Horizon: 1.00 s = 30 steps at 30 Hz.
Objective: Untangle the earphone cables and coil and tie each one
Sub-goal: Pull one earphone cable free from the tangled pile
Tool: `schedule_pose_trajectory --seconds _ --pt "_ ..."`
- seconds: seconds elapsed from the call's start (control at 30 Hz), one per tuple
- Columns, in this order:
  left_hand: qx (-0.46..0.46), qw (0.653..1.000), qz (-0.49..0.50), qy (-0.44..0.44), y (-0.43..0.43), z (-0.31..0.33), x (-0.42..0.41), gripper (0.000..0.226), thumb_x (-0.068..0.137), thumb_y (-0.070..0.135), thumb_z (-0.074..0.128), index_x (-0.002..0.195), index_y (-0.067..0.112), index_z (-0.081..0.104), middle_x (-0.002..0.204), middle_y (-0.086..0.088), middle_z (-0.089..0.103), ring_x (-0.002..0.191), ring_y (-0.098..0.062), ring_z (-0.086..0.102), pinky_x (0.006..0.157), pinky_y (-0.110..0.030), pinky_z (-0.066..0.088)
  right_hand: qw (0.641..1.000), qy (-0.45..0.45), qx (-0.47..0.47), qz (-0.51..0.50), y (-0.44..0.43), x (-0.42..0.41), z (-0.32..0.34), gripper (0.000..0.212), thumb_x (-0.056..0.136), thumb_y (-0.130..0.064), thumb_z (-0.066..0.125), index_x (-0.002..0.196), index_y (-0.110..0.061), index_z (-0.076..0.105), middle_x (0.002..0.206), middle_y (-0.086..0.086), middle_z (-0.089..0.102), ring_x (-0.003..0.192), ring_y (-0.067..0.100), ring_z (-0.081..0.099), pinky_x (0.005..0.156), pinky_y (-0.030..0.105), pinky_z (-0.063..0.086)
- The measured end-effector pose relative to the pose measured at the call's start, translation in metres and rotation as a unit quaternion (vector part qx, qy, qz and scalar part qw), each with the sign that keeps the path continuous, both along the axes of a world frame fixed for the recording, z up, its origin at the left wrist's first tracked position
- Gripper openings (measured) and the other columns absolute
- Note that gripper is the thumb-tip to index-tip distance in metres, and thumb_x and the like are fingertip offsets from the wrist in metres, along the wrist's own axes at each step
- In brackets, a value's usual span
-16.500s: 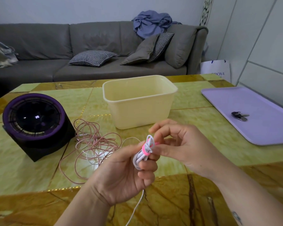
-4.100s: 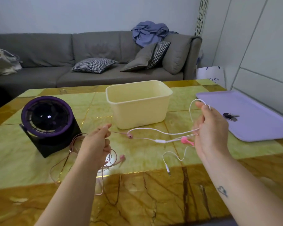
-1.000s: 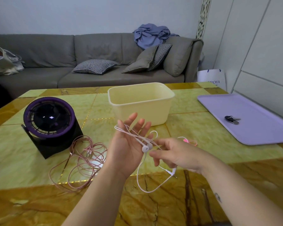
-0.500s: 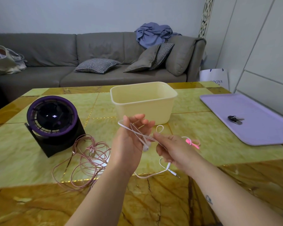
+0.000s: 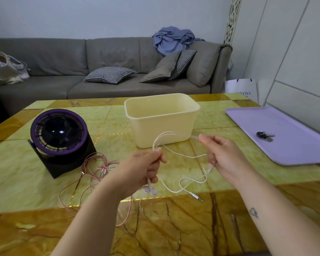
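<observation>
My left hand (image 5: 142, 169) grips the white earphone cable (image 5: 185, 156) above the table; two white earbuds (image 5: 150, 189) hang below its fingers and a loop of cable rises above them. My right hand (image 5: 224, 156) pinches the same cable further along, to the right, in front of the tub. The cable's plug (image 5: 197, 197) trails on the table between my hands. A tangled pink earphone cable (image 5: 94, 172) lies loose on the table to the left of my left arm.
A cream plastic tub (image 5: 161, 119) stands behind my hands. A purple-rimmed black fan (image 5: 58, 137) sits at the left. A lilac tray (image 5: 284, 137) with keys (image 5: 264, 135) lies at the right. The green and brown stone table (image 5: 174, 228) has a grey sofa behind it.
My left hand's fingers closed around the white cable and the earbuds dropped below it. My right hand moved up and right, drawing the cable out between the hands.
</observation>
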<state>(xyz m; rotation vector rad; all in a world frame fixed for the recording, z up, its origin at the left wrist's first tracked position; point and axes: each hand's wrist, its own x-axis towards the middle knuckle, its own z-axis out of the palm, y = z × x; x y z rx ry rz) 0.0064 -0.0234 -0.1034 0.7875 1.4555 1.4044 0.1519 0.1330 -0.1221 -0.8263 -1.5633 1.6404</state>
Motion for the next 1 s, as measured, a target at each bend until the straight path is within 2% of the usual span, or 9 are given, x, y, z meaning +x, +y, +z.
schedule_pose_trajectory --seconds 0.1,0.2,0.27,0.37,0.5,0.63,0.73,0.87,1.0 --pt "0.092 0.984 -0.059 -0.144 -0.006 0.010 -0.004 0.028 0.092 0.029 0.044 0.073 0.013 0.057 0.051 0.008 0.026 0.041 -0.005 0.024 0.050 -0.019 0.043 0.997 -0.044 0.022 -0.065 0.008 0.004 -0.004 0.021 0.085 -0.029 0.067 0.085 -0.009 0.067 0.040 -0.013 0.040 0.046 0.013 0.034 0.059 0.033 0.033" --pt "0.182 0.950 -0.092 -0.235 -0.009 0.021 -0.001 0.030 0.093 0.026 0.041 0.072 0.017 0.060 0.048 0.011 0.033 0.039 -0.003 0.033 0.055 -0.020 0.049 0.989 -0.125 0.066 -0.043 0.002 0.000 -0.010 0.019 0.086 -0.033 0.066 0.086 -0.014 0.070 0.044 -0.020 0.051 0.054 0.006 0.044 0.063 0.025 0.037" --pt "0.243 0.921 -0.040 -0.302 -0.007 0.027 0.003 0.027 0.091 0.023 0.040 0.077 0.017 0.062 0.048 0.010 0.033 0.040 -0.001 0.037 0.059 -0.021 0.053 0.982 -0.165 0.089 0.011 -0.009 -0.006 -0.012 0.017 0.086 -0.035 0.065 0.081 -0.020 0.070 0.047 -0.022 0.053 0.053 0.003 0.046 0.063 0.023 0.037" --pt "0.309 0.885 0.081 -0.339 -0.001 0.028 0.000 0.021 0.088 0.020 0.045 0.100 0.017 0.062 0.052 0.010 0.037 0.048 0.000 0.046 0.070 -0.024 0.056 0.956 -0.228 0.146 0.110 -0.027 -0.013 -0.011 0.020 0.091 -0.032 0.059 0.078 -0.021 0.069 0.043 -0.019 0.046 0.043 0.001 0.040 0.056 0.016 0.035" --pt "0.289 0.891 0.231 -0.263 0.000 0.017 -0.022 0.026 0.102 0.020 0.036 0.121 0.017 0.053 0.061 0.007 0.053 0.066 -0.007 0.063 0.083 -0.033 0.056 0.905 -0.280 0.219 0.234 -0.049 -0.015 -0.001 0.020 0.093 -0.035 0.055 0.080 -0.029 0.071 0.059 -0.003 0.040 0.059 0.016 0.038 0.052 0.024 0.029" --pt "0.217 0.911 0.292 -0.193 -0.001 0.004 -0.031 0.029 0.103 0.020 0.033 0.124 0.014 0.052 0.077 0.000 0.063 0.083 -0.015 0.069 0.092 -0.039 0.051 0.874 -0.307 0.257 0.276 -0.063 -0.006 0.030 0.020 0.093 -0.039 0.054 0.088 -0.032 0.072 0.059 -0.003 0.043 0.046 0.007 0.028 0.041 0.015 0.025" --pt "0.169 0.928 0.284 -0.173 0.004 -0.005 -0.030 0.029 0.103 0.020 0.035 0.117 0.009 0.057 0.077 -0.002 0.067 0.088 -0.019 0.068 0.091 -0.038 0.051 0.867 -0.302 0.287 0.274 -0.071 -0.001 0.047 0.019 0.091 -0.041 0.056 0.088 -0.031 0.072 0.046 -0.013 0.042 0.045 0.005 0.033 0.046 0.008 0.031" --pt "0.147 0.947 0.264 -0.112 0.010 -0.014 -0.026 0.030 0.102 0.020 0.036 0.097 0.009 0.063 0.071 0.000 0.070 0.090 -0.019 0.067 0.092 -0.034 0.049 0.880 -0.262 0.296 0.264 -0.076 0.002 0.052 0.016 0.088 -0.040 0.062 0.084 -0.029 0.073 0.060 -0.012 0.052 0.053 0.000 0.042 0.054 0.007 0.034" --pt "0.114 0.967 0.229 -0.009 0.014 -0.020 -0.016 0.032 0.101 0.023 0.039 0.084 0.013 0.065 0.075 0.001 0.073 0.086 -0.010 0.068 0.092 -0.030 0.047 0.892 -0.221 0.304 0.250 -0.073 0.005 0.055 0.017 0.089 -0.036 0.060 0.085 -0.026 0.074 0.055 -0.022 0.056 0.051 -0.004 0.047 0.052 0.006 0.035"
